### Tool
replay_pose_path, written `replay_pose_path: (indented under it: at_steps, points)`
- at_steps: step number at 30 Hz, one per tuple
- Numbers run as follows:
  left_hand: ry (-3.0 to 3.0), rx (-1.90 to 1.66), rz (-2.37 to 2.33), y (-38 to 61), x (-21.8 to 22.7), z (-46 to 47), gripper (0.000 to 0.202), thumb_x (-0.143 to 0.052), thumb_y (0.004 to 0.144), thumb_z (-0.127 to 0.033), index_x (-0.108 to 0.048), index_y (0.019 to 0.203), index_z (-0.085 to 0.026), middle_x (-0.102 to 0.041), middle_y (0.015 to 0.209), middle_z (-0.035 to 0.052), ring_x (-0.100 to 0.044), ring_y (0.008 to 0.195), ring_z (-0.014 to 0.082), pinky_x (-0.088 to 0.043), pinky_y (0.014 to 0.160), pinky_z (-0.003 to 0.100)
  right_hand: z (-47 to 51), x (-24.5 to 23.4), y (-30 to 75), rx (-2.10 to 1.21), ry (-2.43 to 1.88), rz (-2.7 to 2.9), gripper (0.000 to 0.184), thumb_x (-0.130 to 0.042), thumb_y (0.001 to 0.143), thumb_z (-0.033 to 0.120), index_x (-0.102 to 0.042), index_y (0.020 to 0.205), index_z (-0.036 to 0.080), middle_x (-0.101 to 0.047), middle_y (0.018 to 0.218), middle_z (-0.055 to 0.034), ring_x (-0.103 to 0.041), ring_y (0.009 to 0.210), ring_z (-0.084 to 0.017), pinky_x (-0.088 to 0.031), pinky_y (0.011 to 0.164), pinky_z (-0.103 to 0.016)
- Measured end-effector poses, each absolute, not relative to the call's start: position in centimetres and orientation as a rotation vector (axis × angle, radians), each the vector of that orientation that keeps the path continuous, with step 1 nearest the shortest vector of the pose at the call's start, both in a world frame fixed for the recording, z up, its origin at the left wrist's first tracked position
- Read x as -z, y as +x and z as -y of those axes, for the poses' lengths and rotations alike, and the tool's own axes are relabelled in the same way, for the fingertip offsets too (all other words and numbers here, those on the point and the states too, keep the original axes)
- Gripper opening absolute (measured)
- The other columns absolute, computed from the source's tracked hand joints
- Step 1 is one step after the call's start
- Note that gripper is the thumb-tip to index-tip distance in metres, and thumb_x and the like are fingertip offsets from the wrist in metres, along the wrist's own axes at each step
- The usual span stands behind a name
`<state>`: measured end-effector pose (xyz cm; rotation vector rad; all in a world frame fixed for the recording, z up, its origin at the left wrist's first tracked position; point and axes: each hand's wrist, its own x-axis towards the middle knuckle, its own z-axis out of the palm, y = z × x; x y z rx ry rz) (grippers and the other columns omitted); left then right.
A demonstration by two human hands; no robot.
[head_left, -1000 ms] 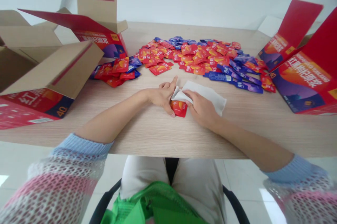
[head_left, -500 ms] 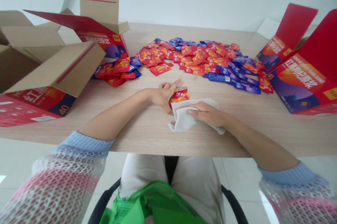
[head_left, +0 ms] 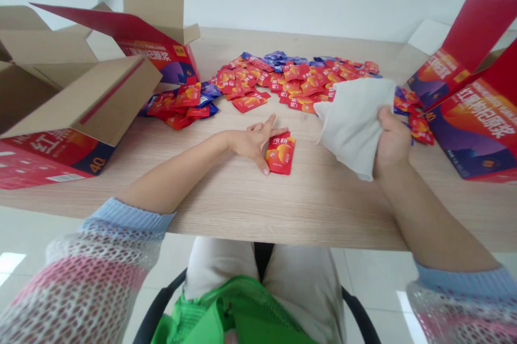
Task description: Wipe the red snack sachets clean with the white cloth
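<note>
On the pale wood-grain table, the left hand lies open, fingers spread, just beside a glossy red foil sachet. The right hand grips a bunched white cloth raised above the tabletop. Kept spread and low, the left fingers could best steady the sachet against sliding.
</note>
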<state>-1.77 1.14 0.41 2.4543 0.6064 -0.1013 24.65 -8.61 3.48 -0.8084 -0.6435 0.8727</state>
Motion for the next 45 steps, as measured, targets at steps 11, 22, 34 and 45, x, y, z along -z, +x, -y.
replay_pose_path:
  at_steps: [11,22,34,45]
  points:
    - [2.441,0.051,-0.633,-1.9,-0.1,-1.6,0.152,-0.082,0.045,-0.059,0.024,0.149,-0.026,0.041,0.149,0.0068,0.024,0.139,0.0437,0.000,0.115,0.050,8.1,2.6,18.3,-0.414,-1.336,2.142,0.056,-0.035,0.096,0.038,-0.035,0.146,0.012,-0.037,0.152,-0.0143,-0.028,0.143,-0.024,-0.020,0.118,-0.049]
    - [2.487,-0.068,-0.808,-1.4,-0.2,-0.6,0.153,-0.080,0.046,-0.064,0.018,0.147,-0.004,-0.042,0.142,0.0291,-0.010,0.144,0.0415,0.023,0.105,0.052,9.0,0.8,19.4,-0.440,-1.252,2.400,0.064,-0.030,0.098,0.029,-0.003,0.154,0.013,-0.052,0.140,-0.0111,-0.031,0.142,-0.023,0.023,0.109,-0.061]
    - [2.421,-0.047,-0.759,-1.5,-0.5,-0.1,0.149,-0.083,0.044,-0.055,0.017,0.148,-0.018,-0.027,0.153,0.0255,-0.006,0.143,0.0436,0.010,0.104,0.061,10.5,-0.1,20.1,-1.042,-1.151,2.017,0.041,-0.045,0.093,0.045,-0.065,0.120,0.021,-0.071,0.112,-0.0025,-0.064,0.104,-0.025,-0.047,0.093,-0.038]
    - [2.383,-0.035,-0.682,-1.9,-0.2,-0.7,0.154,-0.084,0.047,-0.052,0.029,0.147,-0.021,-0.012,0.158,0.0217,0.008,0.144,0.0428,0.010,0.103,0.065,9.0,-0.9,23.5,-0.946,-1.154,1.058,0.039,-0.056,0.085,0.052,-0.064,0.109,0.022,-0.071,0.109,-0.0077,-0.067,0.101,-0.028,-0.055,0.084,-0.045]
